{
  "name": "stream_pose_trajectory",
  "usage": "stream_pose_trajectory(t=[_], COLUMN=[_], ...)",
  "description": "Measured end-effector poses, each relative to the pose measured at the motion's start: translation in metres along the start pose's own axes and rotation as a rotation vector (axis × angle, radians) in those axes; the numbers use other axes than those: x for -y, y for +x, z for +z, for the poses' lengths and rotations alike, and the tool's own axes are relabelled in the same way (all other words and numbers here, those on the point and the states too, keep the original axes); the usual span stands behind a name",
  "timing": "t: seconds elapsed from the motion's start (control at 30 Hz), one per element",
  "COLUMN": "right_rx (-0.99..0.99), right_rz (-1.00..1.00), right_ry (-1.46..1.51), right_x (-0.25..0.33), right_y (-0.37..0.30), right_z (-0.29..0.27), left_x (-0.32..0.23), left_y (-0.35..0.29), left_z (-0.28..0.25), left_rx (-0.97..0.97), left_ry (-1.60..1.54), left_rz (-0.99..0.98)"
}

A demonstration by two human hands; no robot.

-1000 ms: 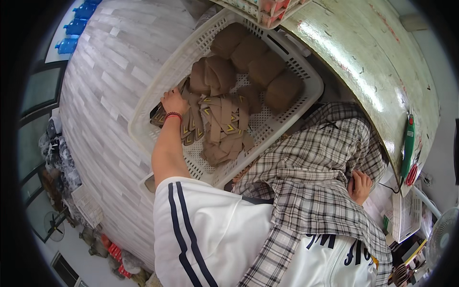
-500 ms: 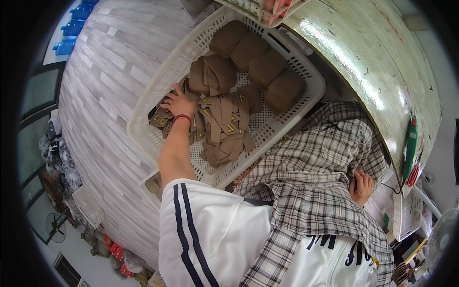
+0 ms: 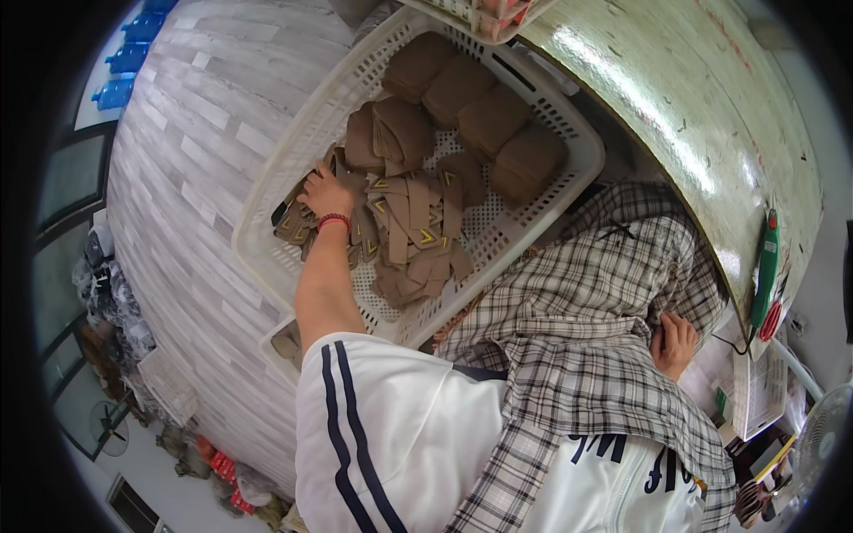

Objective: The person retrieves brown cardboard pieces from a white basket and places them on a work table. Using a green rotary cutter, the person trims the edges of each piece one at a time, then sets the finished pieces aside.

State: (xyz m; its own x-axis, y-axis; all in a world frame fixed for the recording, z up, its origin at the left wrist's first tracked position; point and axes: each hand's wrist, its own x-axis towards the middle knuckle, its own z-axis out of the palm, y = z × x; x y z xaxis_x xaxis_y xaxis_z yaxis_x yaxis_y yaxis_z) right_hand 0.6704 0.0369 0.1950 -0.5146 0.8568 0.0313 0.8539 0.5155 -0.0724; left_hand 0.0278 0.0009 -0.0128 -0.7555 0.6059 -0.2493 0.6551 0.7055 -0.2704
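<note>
My left hand (image 3: 326, 192), with a red bead bracelet at its wrist, reaches into a white perforated plastic basket (image 3: 275, 166). Its fingers are bent and closed over flat brown pieces at the basket's left side. Beside it lies a loose heap of brown strips (image 3: 411, 218), some with yellow V-shaped marks. Thick stacks of brown pieces (image 3: 491, 120) stand toward the far and right sides, and another brown stack (image 3: 391, 136) sits just beyond the heap. My right hand (image 3: 674, 345) rests on plaid cloth (image 3: 586, 311) over my lap, its fingers loosely curled with nothing seen in them.
A worktable with a shiny pale green top (image 3: 657, 98) curves along the right. On its edge lies a green-handled tool (image 3: 766, 271) near a red-handled one (image 3: 770, 321). Another crate (image 3: 487, 19) adjoins the basket's far end. A fan (image 3: 822, 440) stands at lower right.
My left hand has shifted slightly left and its spread fingers have drawn in and bent over the brown pieces. My right hand stays on my lap. The view has shifted a little.
</note>
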Motion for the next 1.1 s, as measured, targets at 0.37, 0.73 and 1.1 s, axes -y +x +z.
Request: stream_pose_trajectory(t=[0.37, 0.73, 1.1], right_rx=[-0.024, -0.047, -0.04], right_rz=[0.006, 0.005, 0.033], right_ry=[0.011, 0.019, 0.048], right_x=[0.003, 0.004, 0.005], right_y=[0.0, 0.003, 0.004], right_z=[0.002, 0.003, 0.001], left_x=[-0.011, -0.108, -0.148], left_y=[-0.084, -0.108, -0.107], left_z=[-0.007, 0.011, -0.015], left_rx=[-0.275, 0.169, 0.057], left_ry=[-0.583, -0.71, -0.702], left_rz=[0.402, -0.569, -0.452])
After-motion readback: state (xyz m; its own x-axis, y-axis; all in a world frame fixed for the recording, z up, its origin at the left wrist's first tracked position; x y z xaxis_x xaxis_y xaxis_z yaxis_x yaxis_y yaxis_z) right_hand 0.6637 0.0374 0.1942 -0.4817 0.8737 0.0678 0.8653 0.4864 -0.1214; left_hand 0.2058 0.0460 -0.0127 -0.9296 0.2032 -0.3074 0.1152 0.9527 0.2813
